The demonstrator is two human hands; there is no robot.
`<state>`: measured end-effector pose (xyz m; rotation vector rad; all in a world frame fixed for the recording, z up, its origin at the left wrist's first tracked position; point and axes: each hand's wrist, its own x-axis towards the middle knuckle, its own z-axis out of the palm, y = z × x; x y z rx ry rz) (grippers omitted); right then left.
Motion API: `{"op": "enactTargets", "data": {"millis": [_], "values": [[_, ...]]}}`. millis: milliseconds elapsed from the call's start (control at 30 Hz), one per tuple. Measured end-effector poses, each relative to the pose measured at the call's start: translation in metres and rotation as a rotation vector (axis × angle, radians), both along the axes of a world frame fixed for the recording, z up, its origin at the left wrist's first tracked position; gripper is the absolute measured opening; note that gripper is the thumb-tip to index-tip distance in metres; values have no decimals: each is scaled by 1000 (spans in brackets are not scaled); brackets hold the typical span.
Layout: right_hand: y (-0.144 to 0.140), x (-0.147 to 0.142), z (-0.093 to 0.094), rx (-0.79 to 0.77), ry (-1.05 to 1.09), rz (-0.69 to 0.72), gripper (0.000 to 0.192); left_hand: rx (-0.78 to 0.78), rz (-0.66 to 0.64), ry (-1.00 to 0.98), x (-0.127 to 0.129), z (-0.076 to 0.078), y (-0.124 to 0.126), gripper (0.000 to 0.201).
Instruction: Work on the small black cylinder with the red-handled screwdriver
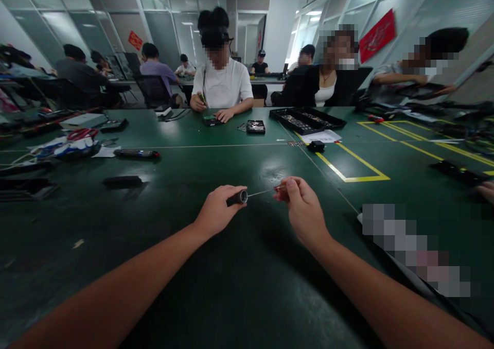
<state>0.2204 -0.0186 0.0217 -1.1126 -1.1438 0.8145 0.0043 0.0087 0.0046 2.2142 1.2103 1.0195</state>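
My left hand (219,210) is closed around a black cylindrical handle (237,198) with a pale ring at its end facing right. From that end a thin metal shaft (260,192) reaches across toward my right hand (303,205). The fingers of my right hand are pinched together at the shaft's far tip, around a small part that is too small and covered to name. Both hands are held above the dark green table (231,297), close to each other.
A black pen-shaped tool (137,154) and a dark block (122,181) lie to the left. Ahead are a hard drive (256,126), a black tray (306,120) and a small black box (316,146). Across the table sits a person (222,81) working on a device.
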Motion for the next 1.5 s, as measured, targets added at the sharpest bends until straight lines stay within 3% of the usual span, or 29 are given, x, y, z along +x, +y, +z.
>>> {"op": "enactTargets", "data": {"millis": [167,400,1333,1500], "values": [[-10,-3,8,76,-199,-6,24,-16,17,-39,1,2,-1,42],[-13,-3,7,129,-304,14,21,-5,-4,-53,2,2,-3,41],[-19,-3,12,126,-285,86,24,16,-10,-64,2,3,-3,41],[-20,-2,14,116,-326,24,30,16,-25,-49,2,2,-3,41]]}}
